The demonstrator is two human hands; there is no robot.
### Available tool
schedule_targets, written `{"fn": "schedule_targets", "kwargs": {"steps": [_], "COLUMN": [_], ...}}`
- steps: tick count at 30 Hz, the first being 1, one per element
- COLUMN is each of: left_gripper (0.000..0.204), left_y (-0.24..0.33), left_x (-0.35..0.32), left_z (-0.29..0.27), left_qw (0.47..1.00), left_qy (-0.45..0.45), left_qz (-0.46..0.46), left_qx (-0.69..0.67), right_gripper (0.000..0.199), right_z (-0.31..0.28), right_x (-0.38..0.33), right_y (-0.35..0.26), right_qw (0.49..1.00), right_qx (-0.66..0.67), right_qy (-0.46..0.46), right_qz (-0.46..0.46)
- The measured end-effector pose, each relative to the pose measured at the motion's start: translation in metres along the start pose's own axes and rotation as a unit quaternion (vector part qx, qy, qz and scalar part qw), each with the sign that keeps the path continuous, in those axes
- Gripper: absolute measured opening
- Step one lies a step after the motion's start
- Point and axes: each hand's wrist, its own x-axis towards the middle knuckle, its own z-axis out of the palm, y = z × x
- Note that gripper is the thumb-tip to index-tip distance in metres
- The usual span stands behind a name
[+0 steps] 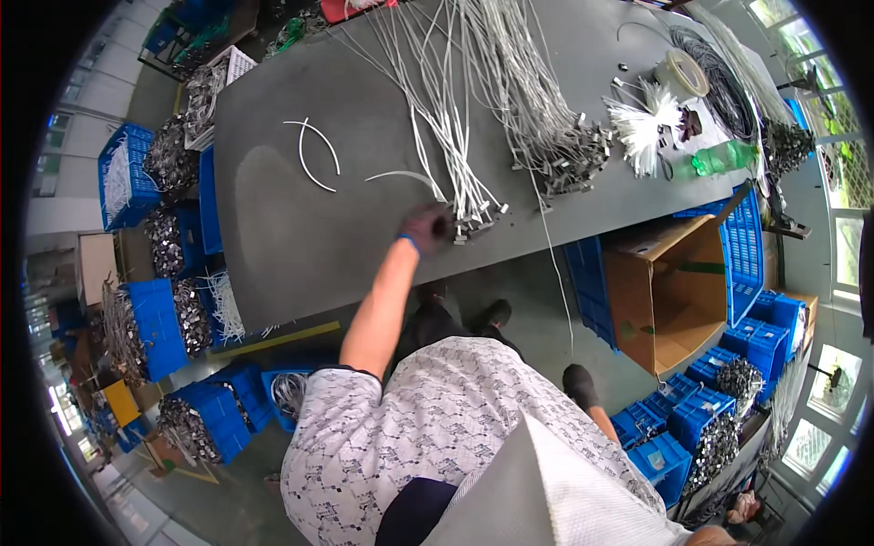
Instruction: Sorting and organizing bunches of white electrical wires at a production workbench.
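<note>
White cables (454, 160), connector ends (474, 215) just right of the left hand (426, 228).

Across the table (291, 246), from its left part to its right, lie loose strips (302, 159), one cable bundle (466, 193), a second cable bundle (512, 82) and a bottle (724, 158). Left of the table stand crates (157, 329); before the table's right part, a carton (633, 302).

A white shirt (455, 400) with a small grey-and-navy print fills the lower middle, its short left sleeve (337, 393) dark-edged. The left hand (426, 227) wears a dark glove, its cuff (409, 243) blue; trousers (435, 323) and shoes (497, 313) are dark.
</note>
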Motion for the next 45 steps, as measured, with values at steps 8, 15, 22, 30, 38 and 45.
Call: {"fn": "schedule_targets", "kwargs": {"steps": [8, 15, 22, 30, 38, 45], "left_gripper": [0.012, 0.009, 0.029, 0.022, 0.012, 0.016], "left_y": [0.053, 0.104, 0.158, 0.189, 0.121, 0.099], "left_x": [-0.042, -0.063, 0.011, 0.030, 0.056, 0.003], "left_z": [0.254, 0.296, 0.266, 0.234, 0.169, 0.108], "left_qw": [0.862, 0.897, 0.961, 0.950, 0.983, 0.897], "left_qy": [0.039, 0.129, 0.241, 0.284, 0.155, -0.053], "left_qz": [-0.341, -0.241, -0.029, 0.124, 0.010, -0.215], "left_qx": [-0.373, -0.347, -0.131, -0.040, -0.095, -0.382], "right_gripper": [0.029, 0.026, 0.025, 0.025, 0.022, 0.024], "right_z": [0.017, 0.109, 0.125, 0.162, 0.138, 0.084], "right_x": [-0.058, -0.187, -0.168, -0.165, -0.134, -0.077], "right_y": [0.000, 0.177, 0.209, 0.228, 0.176, 0.080], "right_qw": [0.989, 0.990, 0.993, 0.995, 1.000, 0.987], "right_qx": [0.067, -0.019, -0.047, -0.041, -0.015, 0.064], "right_qy": [0.076, -0.111, -0.067, -0.059, 0.014, 0.135], "right_qz": [-0.112, 0.079, 0.084, 0.071, 0.014, -0.057]}}
